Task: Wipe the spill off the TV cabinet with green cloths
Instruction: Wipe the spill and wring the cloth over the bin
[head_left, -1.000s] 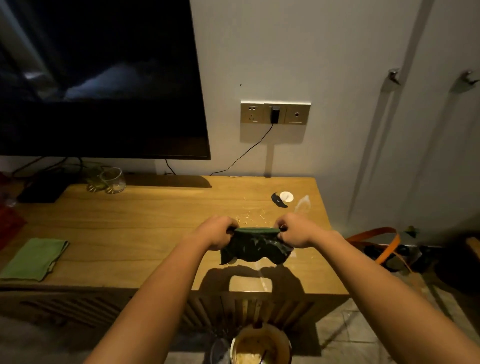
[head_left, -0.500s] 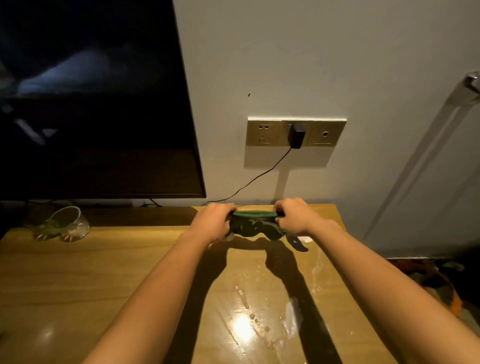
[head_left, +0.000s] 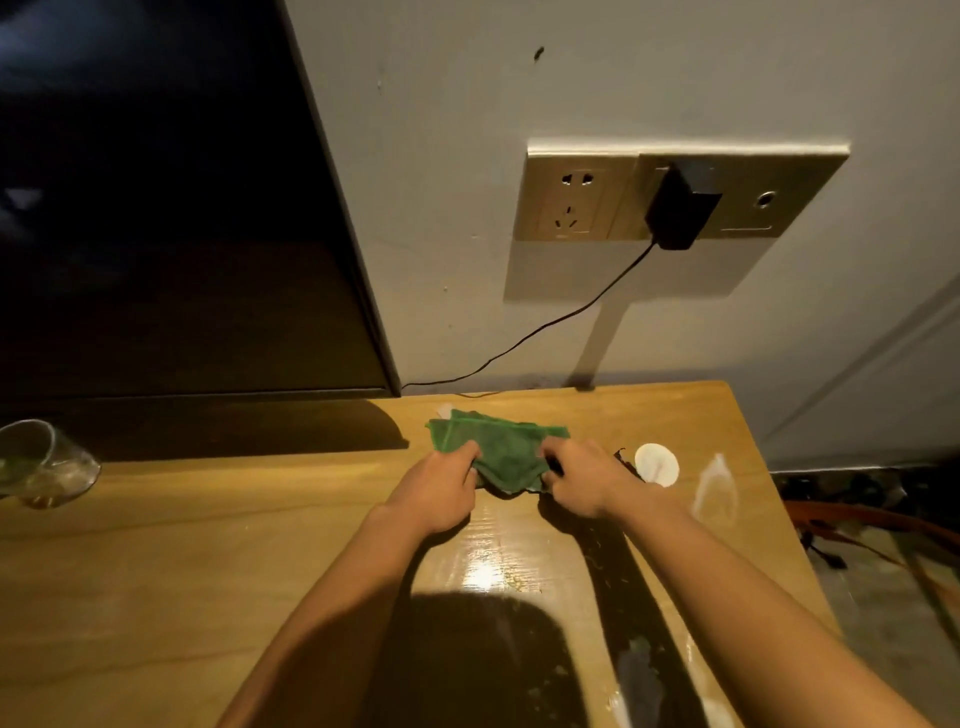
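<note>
**Green cloth pressed flat near the back edge of the TV cabinet**

I have both hands on the green cloth (head_left: 501, 449), which lies on the wooden TV cabinet (head_left: 156, 561) close to the wall, just right of the dark television screen (head_left: 156, 208). My left hand (head_left: 436, 493) pinches the cloth's near left corner with fingers curled around the fabric; my right hand (head_left: 584, 483) grips the near right corner the same way, knuckles up. The far half of the cloth is spread on the wood, its layers folded over one another. Wet streaks of the spill (head_left: 493, 566) shine on the top between my forearms and toward the near right edge. Just right of my right hand sits a small white disc (head_left: 657, 464), with a dark scrap touching its left side. A glass tumbler (head_left: 44, 462) lies tipped on its side at the far left. On the wall above, a black adapter (head_left: 678, 208) is plugged into the brass socket panel (head_left: 576, 200), its cable trailing down behind the cabinet.
</note>
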